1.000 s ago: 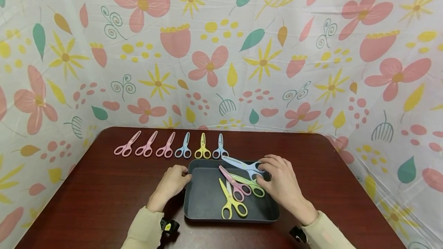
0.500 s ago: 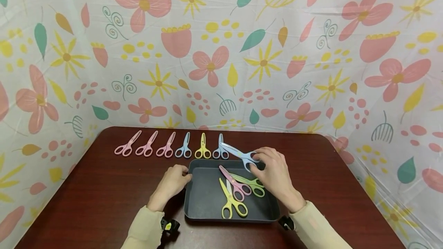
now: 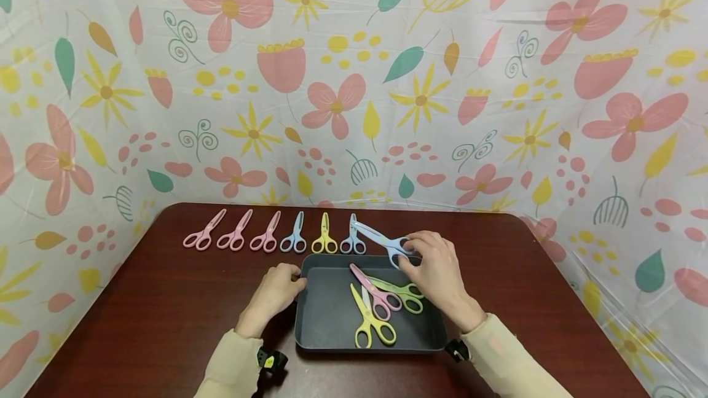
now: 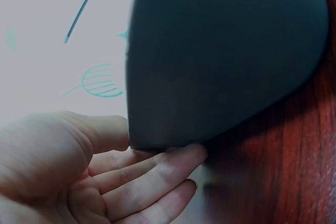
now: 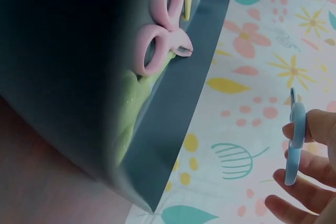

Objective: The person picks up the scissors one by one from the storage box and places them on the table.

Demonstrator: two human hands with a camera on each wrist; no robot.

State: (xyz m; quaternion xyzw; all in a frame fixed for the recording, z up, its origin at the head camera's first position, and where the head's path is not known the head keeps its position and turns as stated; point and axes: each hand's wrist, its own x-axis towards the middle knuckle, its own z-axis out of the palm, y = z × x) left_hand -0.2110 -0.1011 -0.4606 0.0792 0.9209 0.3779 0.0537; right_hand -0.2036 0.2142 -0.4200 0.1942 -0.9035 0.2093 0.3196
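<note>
My right hand (image 3: 439, 272) pinches a pair of light blue scissors (image 3: 378, 239) by the handle loops, above the tray's far edge. In the right wrist view these scissors (image 5: 298, 119) appear edge-on between thumb and fingers. My left hand (image 3: 276, 292) holds the left side of a dark grey tray (image 3: 323, 312); in the left wrist view, thumb and fingers meet the tray's wall (image 4: 220, 66). Inside the tray, toward its right, lie yellow scissors (image 3: 365, 321), pink scissors (image 3: 376, 292) and green scissors (image 3: 406, 295), partly overlapping.
Behind the tray, a row of scissors runs along the brown table (image 3: 166, 312): several pairs, including pink scissors (image 3: 206, 237), yellow scissors (image 3: 324, 238) and blue scissors (image 3: 352, 244) at the right end. A floral cloth (image 3: 354, 109) hangs behind the table.
My right hand has lifted the light blue scissors up and away from inside the tray, over its far edge toward the row. My left hand stays on the tray.
</note>
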